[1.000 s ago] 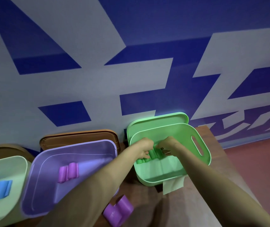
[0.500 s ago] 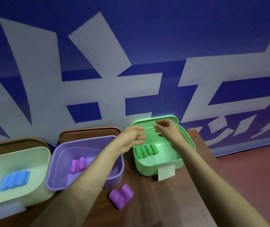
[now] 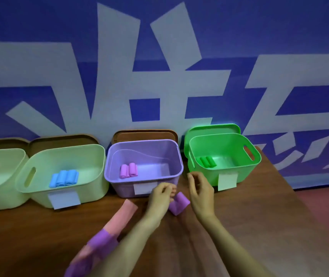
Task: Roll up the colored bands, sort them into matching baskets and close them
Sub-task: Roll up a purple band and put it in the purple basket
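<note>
down from the green basket [image 3: 243, 174], left hand [image 3: 159, 198] pinches the purple band [image 3: 179, 203], right hand [image 3: 201, 193] hangs open.

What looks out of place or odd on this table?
Nothing is spilled or broken. Unrolled bands lie loose on the table: a pink band flat, a purple band across its near end, a folded purple band at the left hand. Blue rolls sit in a pale green basket, mismatched.

- Head cam is looking forward and down over the bench [image 3: 259, 226], facing the blue wall [image 3: 39, 27].
- It's sitting close in, catching the row of baskets [image 3: 117, 186] across mid-frame.
</note>
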